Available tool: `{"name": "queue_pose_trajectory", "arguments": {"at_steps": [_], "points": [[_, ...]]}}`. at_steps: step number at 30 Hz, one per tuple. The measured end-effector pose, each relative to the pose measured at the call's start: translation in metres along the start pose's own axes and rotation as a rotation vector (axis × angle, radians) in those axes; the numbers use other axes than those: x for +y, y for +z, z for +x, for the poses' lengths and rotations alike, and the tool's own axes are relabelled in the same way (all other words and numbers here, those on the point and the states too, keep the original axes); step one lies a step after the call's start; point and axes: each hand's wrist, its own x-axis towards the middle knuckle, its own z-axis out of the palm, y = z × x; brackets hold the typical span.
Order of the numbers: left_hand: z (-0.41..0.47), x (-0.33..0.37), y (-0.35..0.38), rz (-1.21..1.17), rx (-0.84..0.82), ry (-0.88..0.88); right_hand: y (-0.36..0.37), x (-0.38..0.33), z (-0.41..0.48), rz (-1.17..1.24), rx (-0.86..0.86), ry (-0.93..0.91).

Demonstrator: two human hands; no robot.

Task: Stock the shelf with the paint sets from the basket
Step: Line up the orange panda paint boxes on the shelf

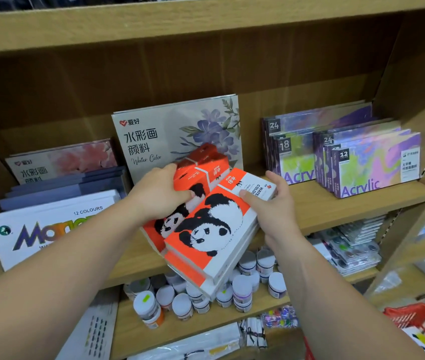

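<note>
A white box marked "12 COLOURS" (37, 229) lies far left of the panda paint sets (206, 229), with blue-grey boxes (71, 185) and a pink flowered box (63, 162) stacked behind it. A large flowered watercolour box (175, 131) stands upright just behind the panda paint sets. The left hand (156, 193) grips the rear panda paint sets, fingers curled over their top edge and thumb pressed on the front face. The panda paint sets sit tilted on the middle board of the shelf (336, 201), and the lower ends of the front ones jut out past its front edge. The right hand (271, 203) holds the front ones, thumb on the printed face and fingers wrapped round the right side. Purple acrylic boxes (362, 162) stand well to the right of the panda paint sets. Small paint jars (242, 289) crowd the board below the panda paint sets. A red basket (419, 326) sits far below and to their right.
</note>
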Motion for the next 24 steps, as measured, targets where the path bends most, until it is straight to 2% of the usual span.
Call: {"name": "queue_pose_trajectory", "arguments": {"at_steps": [5, 8, 13, 15, 18, 19, 20, 22, 24], "points": [[-0.027, -0.014, -0.011, -0.274, 0.123, -0.005, -0.022, -0.019, 0.035, -0.072, -0.010, -0.013], [-0.044, -0.021, -0.006, -0.344, 0.188, 0.025, -0.044, -0.034, 0.064, -0.185, -0.029, -0.020], [-0.060, -0.018, 0.007, -0.684, 0.302, -0.032, -0.063, -0.039, 0.086, -0.423, -0.030, -0.020], [-0.061, -0.012, 0.011, -0.795, 0.332, -0.047, -0.062, -0.040, 0.084, -0.615, -0.012, -0.080], [-0.060, -0.001, 0.011, -0.863, 0.408, -0.045, -0.054, -0.050, 0.078, -1.060, 0.025, -0.243], [-0.059, 0.001, 0.011, -0.893, 0.432, -0.049, -0.050, -0.055, 0.074, -1.109, 0.036, -0.310], [-0.058, 0.002, 0.011, -0.925, 0.452, -0.047, -0.044, -0.061, 0.068, -1.089, 0.017, -0.381], [-0.056, 0.003, 0.011, -1.011, 0.474, -0.036, -0.025, -0.084, 0.048, -0.835, -0.183, -0.451], [-0.057, 0.010, 0.009, -1.117, 0.500, 0.025, 0.000, -0.107, 0.022, -0.506, -0.489, -0.336]]}}
